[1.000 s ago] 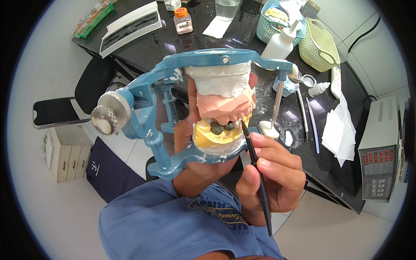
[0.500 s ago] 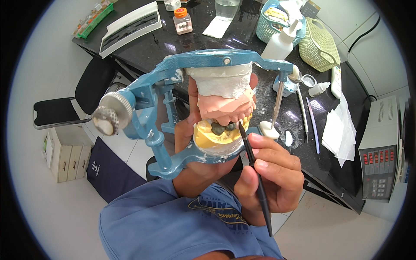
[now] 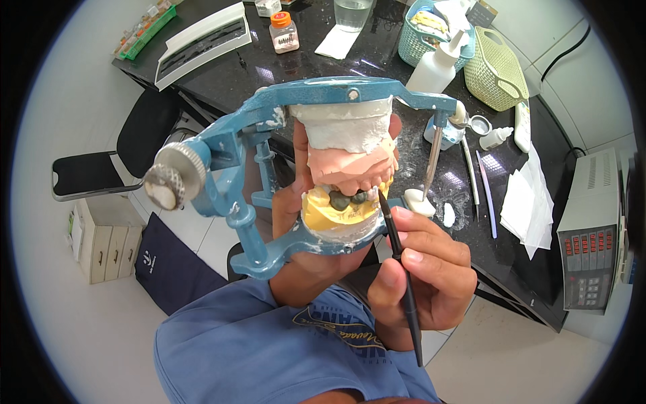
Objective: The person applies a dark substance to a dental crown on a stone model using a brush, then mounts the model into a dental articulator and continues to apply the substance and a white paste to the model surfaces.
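A glossy black counter [image 3: 215,86] carries an orange-lidded jar [image 3: 284,34], a white paper [image 3: 334,45], a blue basket [image 3: 408,55] and a pale green basket [image 3: 496,71]. At right lie a small white bottle [image 3: 496,139], a lilac stick [image 3: 486,195] and white sheets [image 3: 518,205].

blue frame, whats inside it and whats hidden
Within the blue frame are a pink upper dental model under white plaster, and a yellow lower model with dark grey pieces. The models hide their far sides and part of the left hand behind.

Blue articulator [image 3: 323,89], pink upper cast [image 3: 350,167] abv yellow lower cast [image 3: 323,215], blk tool [image 3: 410,303] tilted, tip nr casts
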